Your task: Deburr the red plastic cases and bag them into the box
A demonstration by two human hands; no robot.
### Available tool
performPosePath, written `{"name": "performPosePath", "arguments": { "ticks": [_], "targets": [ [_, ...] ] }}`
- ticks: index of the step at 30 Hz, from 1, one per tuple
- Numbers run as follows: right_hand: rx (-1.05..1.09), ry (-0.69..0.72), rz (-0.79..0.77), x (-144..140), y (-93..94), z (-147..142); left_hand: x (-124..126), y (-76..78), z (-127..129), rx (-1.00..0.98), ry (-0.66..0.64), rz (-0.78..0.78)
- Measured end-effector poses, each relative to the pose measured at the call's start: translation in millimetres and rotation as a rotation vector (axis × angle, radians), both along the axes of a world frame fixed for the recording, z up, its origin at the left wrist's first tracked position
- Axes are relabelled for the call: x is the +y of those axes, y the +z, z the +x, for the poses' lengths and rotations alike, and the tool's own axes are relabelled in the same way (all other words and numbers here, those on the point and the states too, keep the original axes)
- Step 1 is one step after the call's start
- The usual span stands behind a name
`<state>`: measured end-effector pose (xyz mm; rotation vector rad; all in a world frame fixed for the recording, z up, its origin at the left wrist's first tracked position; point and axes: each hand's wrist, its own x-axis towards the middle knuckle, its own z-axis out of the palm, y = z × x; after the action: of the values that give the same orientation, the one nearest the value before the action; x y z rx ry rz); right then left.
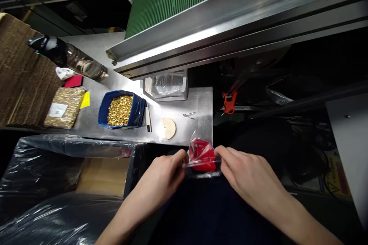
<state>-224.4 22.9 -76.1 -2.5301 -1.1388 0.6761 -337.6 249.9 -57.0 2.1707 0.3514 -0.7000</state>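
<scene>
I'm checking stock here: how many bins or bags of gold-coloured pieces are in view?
2: the blue bin on the metal table, and the labelled bag left of it in the picture, beside the cardboard stack. More could be hidden.

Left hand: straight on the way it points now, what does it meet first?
Likely the red item in the clear bag: the left hand pinches the bag's near side and points across it. One view leaves depth unclear, so it might pass slightly over or under.

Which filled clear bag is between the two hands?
The bag with the red item; the bag of golden pieces lies farther left, on the table.
</scene>
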Motion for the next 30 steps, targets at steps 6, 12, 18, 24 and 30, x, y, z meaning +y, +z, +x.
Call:
{"name": "performPosePath", "arguments": {
  "ticks": [6,12,18,24,30],
  "targets": [
    [0.445,0.001,0.181,-12.8,4.0,5.2,5.4,-3.4,8.9,0.136,0.385,-0.702],
    [0.377,-0.050,0.366,-2.9,-34.3,-29.3,-46.7,-43.8,7.6,0.102,0.999,-1.280],
    [0.653,-0.274,0.251,-2.5,-66.0,-18.7,-40.6,-26.5,-11.2,-0.498,0.629,-0.742],
    [0.889,-0.244,0.199,27.0,-60.2,-8.7,-29.6,-6.5,-36.1,-0.498,0.022,0.002],
    [0.805,-0.197,0.252,47.7,-56.3,2.3,55.5,31.0,-99.5,-0.403,0.285,-0.067]
  ]
}}
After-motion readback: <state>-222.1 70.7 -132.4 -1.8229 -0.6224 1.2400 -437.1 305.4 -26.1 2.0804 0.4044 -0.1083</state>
